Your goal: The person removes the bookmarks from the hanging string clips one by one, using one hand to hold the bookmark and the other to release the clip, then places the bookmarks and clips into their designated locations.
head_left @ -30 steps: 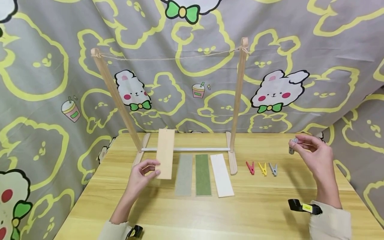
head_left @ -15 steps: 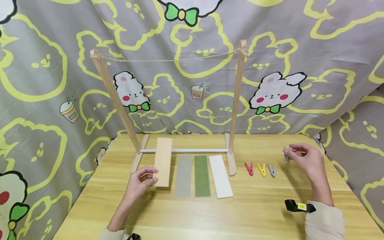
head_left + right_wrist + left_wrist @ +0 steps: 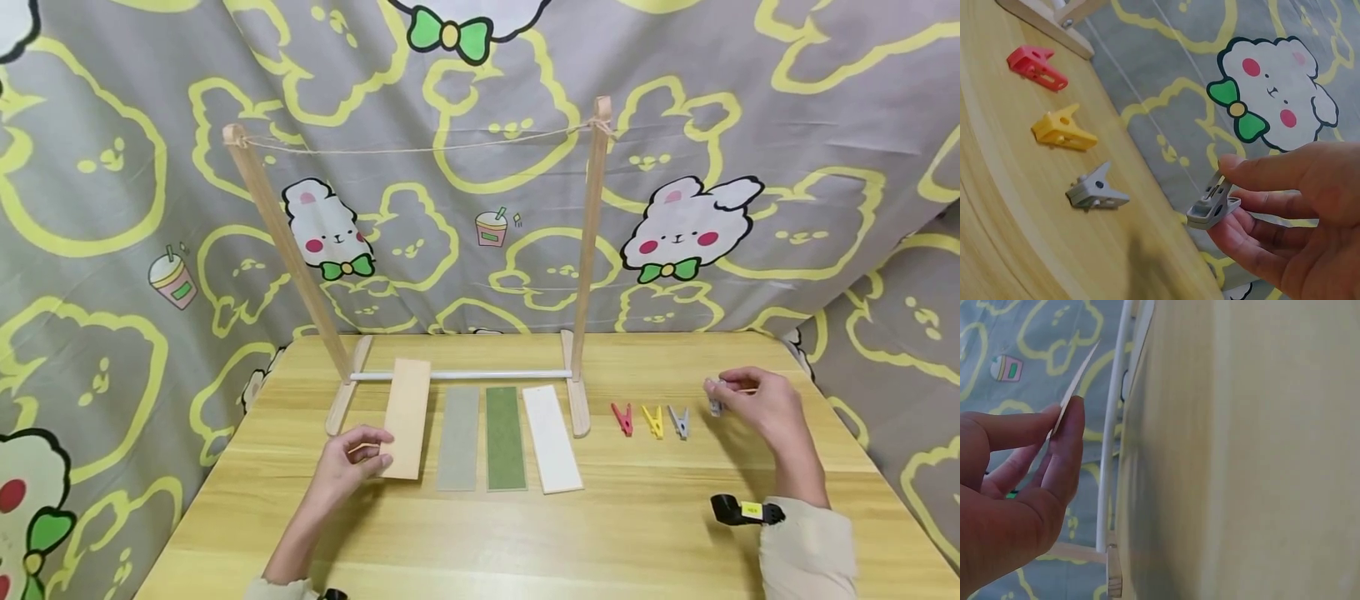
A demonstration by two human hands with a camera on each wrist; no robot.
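My left hand (image 3: 347, 461) pinches a thin beige rectangular card (image 3: 407, 419) by its left edge, thumb and fingers on opposite faces. In the left wrist view the card (image 3: 1074, 381) shows edge-on, tilted above the table. At the right, my right hand (image 3: 767, 406) holds a grey clothespin (image 3: 1210, 209) by its handles, between thumb and fingers. On the table beside that hand lie a red clothespin (image 3: 622, 420), a yellow one and another grey clothespin (image 3: 680, 423). Right of the beige card, a grey card (image 3: 458, 439), a green card (image 3: 506, 439) and a white card (image 3: 553, 439) lie in a row.
Behind the cards stands a wooden frame with a left post (image 3: 288, 250) and a right post (image 3: 592, 250). A thin string (image 3: 420, 150) spans their tops; a white rod (image 3: 495, 374) joins their feet. A patterned curtain (image 3: 420, 275) hangs behind the wooden table (image 3: 525, 550).
My left hand has lowered the beige card toward the table, its top leaning back less high. My right hand has come down and slightly left with the grey clothespin.
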